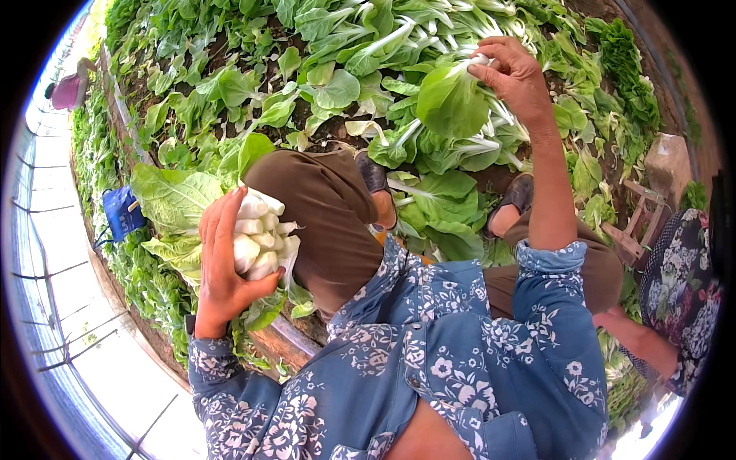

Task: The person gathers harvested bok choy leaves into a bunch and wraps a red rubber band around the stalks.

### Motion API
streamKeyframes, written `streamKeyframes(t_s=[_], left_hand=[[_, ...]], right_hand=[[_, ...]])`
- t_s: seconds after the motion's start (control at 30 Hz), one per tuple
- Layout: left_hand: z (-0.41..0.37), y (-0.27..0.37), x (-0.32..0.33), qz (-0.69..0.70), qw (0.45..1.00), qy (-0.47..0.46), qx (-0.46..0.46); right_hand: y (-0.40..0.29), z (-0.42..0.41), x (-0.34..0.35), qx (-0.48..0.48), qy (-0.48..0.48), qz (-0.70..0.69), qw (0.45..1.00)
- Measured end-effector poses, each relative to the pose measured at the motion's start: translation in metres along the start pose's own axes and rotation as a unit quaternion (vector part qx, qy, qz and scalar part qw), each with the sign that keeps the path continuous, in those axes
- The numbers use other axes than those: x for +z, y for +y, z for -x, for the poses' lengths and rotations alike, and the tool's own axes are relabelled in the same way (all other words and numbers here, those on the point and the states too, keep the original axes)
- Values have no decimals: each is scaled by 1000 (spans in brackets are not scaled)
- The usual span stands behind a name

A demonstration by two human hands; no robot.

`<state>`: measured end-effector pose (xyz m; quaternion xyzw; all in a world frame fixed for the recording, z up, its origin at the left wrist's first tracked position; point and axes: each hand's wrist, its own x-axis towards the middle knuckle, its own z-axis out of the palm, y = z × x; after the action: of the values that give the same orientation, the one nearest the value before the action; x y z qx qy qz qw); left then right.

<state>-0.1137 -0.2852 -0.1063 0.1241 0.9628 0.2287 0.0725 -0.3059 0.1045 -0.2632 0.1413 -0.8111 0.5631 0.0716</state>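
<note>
At the left, my left hand (227,259) is wrapped around a bundle of leafy greens (261,230), its thick white stem ends facing right and its broad leaves fanning out to the left. The bundle is beside my raised knee. Up at the right, my right hand (509,77) pinches the pale stem of a leafy green (451,103) between thumb and fingers, its wide leaf hanging down to the left. Just behind and below it lies a heap of white-stemmed greens (397,40) on the ground. More large leaves (443,201) lie between my feet.
A blue bag (122,213) is at the left among growing plants. To the right are a small wooden stool (635,224), a pale block (670,164) and a co-worker's arm and floral clothing (681,287). Another person in pink (69,91) is far off at the upper left.
</note>
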Motion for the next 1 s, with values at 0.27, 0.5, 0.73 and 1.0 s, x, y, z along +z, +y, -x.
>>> streamKeyframes(t_s=[0.27,0.5,0.73,1.0], left_hand=[[0,5,4,34,999,9,-13],[-2,7,4,33,999,8,-7],[10,8,-2,-4,1000,11,-4],[-2,9,-10,-53,998,-34,22]], right_hand=[[-91,46,31,103,-168,-90,976],[-95,54,48,133,-292,-284,904],[-26,29,20,206,-262,-186,924],[199,-16,42,40,-20,392,919]])
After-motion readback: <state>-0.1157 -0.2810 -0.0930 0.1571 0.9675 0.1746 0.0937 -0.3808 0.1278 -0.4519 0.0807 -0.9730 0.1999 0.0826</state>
